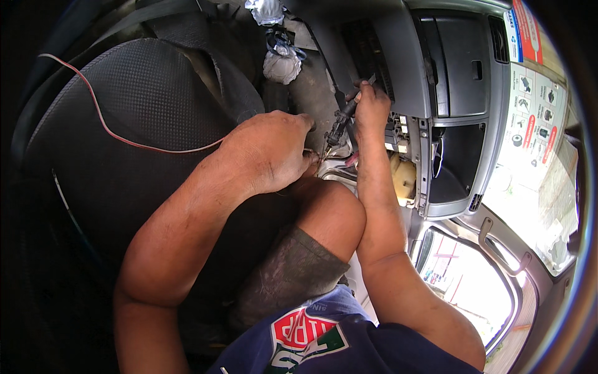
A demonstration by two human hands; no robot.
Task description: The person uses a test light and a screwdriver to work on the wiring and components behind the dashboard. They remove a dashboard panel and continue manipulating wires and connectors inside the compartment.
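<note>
My right hand [372,112] is closed around a dark, slender tool [339,126] whose narrow tip points down toward my left fingers. Its exact kind does not show clearly. Just left of that tip, my left hand [274,151] is curled with its fingertips pinched together. What sits between them is too small and hidden to make out. A thin red-and-white wire [128,140] runs across the black textured seat and disappears behind my left wrist. My bent knee [333,209] lies below both hands.
The grey dashboard [398,56] with an open compartment [458,163] stands on the right. Exposed connectors [398,132] and a yellowish plastic part [403,177] sit beside my right forearm. Crumpled silvery balls [282,66] lie farther off. The black seat [143,93] fills the left.
</note>
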